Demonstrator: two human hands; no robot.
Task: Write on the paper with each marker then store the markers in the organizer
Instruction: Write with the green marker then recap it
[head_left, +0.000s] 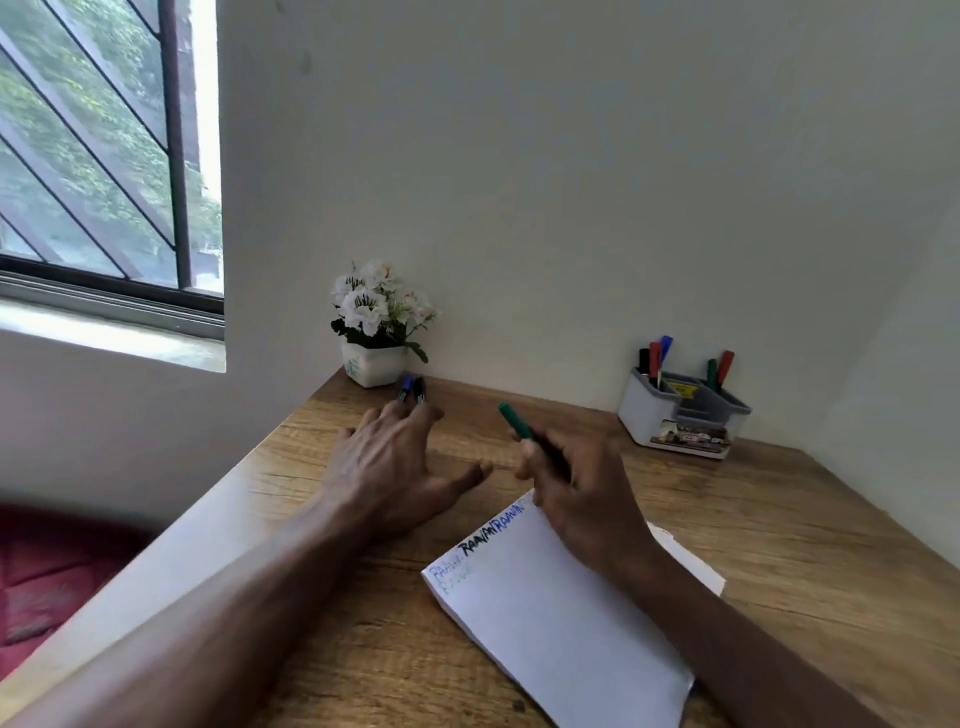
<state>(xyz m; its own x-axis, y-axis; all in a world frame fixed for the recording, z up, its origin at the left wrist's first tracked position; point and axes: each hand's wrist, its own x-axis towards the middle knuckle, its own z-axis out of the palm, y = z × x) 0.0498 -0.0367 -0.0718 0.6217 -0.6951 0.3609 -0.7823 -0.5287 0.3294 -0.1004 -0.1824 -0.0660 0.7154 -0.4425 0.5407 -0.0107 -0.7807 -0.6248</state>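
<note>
A white paper pad (561, 618) lies on the wooden desk (779, 545), with words in black, blue and pale ink along its top edge. My right hand (582, 493) is closed around a green marker (517, 421) that points up and to the left, above the pad's top corner. My left hand (395, 457) lies flat on the desk with fingers spread; its fingertips reach a blue marker (407, 388) and a black marker (420, 391) lying side by side. A grey organizer (680, 415) stands at the back right, holding several markers upright.
A white pot of white flowers (375, 325) stands in the back left corner against the wall, just behind the two loose markers. A window (104, 156) is at the left. A red cushion (47, 577) lies below the desk's left edge.
</note>
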